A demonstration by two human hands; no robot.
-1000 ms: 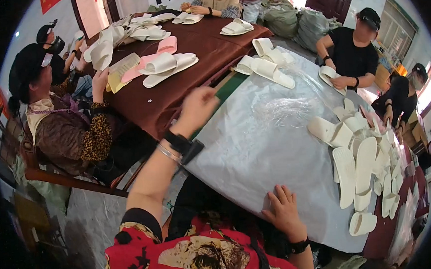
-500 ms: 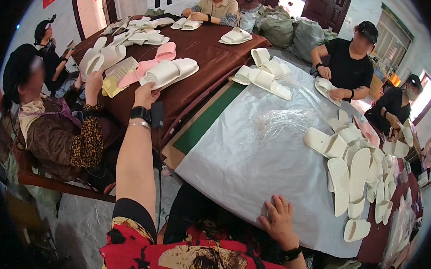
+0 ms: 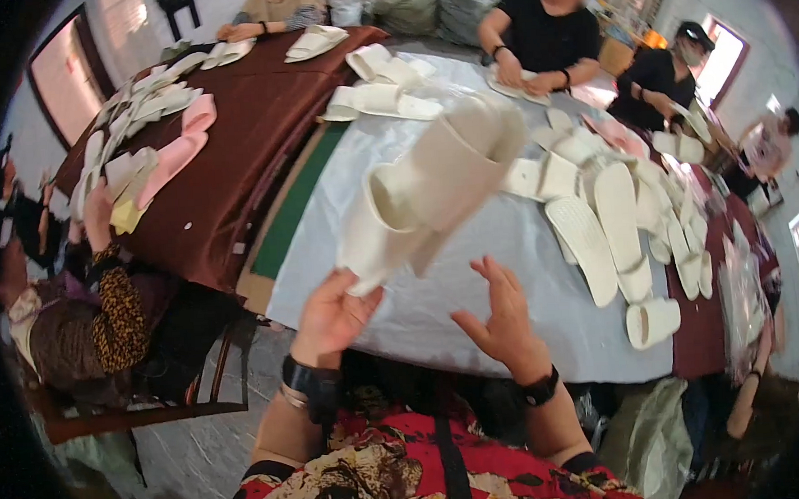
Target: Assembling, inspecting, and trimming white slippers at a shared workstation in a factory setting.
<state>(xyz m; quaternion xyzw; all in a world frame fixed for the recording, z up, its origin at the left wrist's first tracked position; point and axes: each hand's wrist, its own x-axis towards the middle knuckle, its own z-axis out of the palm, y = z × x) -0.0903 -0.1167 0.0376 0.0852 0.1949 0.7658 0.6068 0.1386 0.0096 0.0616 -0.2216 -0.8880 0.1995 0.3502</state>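
Note:
A pair of off-white slide slippers is held up above the grey table cover, one slipper overlapping the other and slightly smeared by motion. My left hand is closed on the lower end of the nearer slipper. Beside them, to the right, my right hand is open, its fingers spread and raised near the table's front edge; nothing is in it. A heap of off-white slippers covers the right part of the table.
The grey sheeted table meets a table with a brown cloth at left, bearing pink slippers and more white ones. Several co-workers sit around, one in black across from me. A plastic bag lies at far right.
My left hand has brought the white slippers from the brown table over the grey one, toward me. My right hand has lifted off the grey cover. The view has turned right.

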